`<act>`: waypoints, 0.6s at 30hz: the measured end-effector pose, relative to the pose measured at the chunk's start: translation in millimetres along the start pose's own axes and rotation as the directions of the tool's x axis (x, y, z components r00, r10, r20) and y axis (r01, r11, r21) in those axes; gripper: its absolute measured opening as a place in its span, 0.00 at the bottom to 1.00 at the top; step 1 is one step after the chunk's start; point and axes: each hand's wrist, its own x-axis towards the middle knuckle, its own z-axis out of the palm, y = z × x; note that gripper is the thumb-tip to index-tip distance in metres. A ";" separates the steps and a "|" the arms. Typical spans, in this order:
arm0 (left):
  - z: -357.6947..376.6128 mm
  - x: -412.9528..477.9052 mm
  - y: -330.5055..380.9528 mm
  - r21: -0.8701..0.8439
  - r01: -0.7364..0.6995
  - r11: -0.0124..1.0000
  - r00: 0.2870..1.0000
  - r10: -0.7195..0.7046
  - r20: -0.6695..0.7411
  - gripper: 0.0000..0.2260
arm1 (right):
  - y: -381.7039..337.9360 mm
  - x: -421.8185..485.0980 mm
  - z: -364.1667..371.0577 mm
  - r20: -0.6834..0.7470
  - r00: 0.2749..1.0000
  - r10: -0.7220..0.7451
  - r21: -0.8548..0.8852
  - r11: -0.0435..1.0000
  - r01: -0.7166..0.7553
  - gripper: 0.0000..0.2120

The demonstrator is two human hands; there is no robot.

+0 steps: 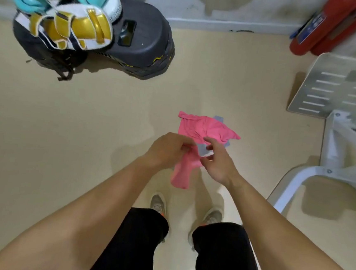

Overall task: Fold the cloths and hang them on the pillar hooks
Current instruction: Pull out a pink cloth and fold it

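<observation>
Left hand (167,150), right hand (218,163) pinch bunched cloths (203,128) near white chair (340,88).

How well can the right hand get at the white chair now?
Probably not at once: the right hand pinches the grey cloth, held with the pink cloth. The way to the white chair itself looks free.

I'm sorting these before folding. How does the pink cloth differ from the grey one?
The pink cloth is bright and mostly in view; the grey cloth is dull and shows only as small patches. The pink hangs below the left hand; the grey does not. Both are bunched together between that hand and the right hand.
</observation>
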 end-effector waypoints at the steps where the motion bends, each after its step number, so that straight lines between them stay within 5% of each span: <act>1: -22.1 -18.8 18.3 0.053 -0.046 0.998 0.999 0.046 -0.001 0.14 | -25.1 -12.1 -12.1 0.030 0.998 -0.047 -0.038 0.998 0.048 0.23; 4: -87.3 -72.8 67.4 0.075 -0.108 0.991 0.994 0.108 0.012 0.19 | -95.6 -50.0 -43.3 0.231 0.971 -0.062 -0.186 0.977 0.107 0.15; 6: -124.9 -104.7 88.2 0.080 -0.088 0.993 0.996 0.087 0.014 0.15 | -137.7 -77.0 -57.2 0.272 0.961 -0.041 -0.189 0.977 0.095 0.19; 12: -192.5 -191.1 107.1 0.208 -0.032 0.978 0.964 0.085 -0.254 0.06 | -201.0 -144.6 -79.1 0.048 0.977 -0.206 -0.245 0.946 0.212 0.06; 18: -190.3 -228.2 121.5 -0.291 -0.126 0.948 0.941 0.022 -0.337 0.12 | -251.7 -188.0 -86.8 -0.103 0.922 -0.373 -0.059 0.928 0.369 0.10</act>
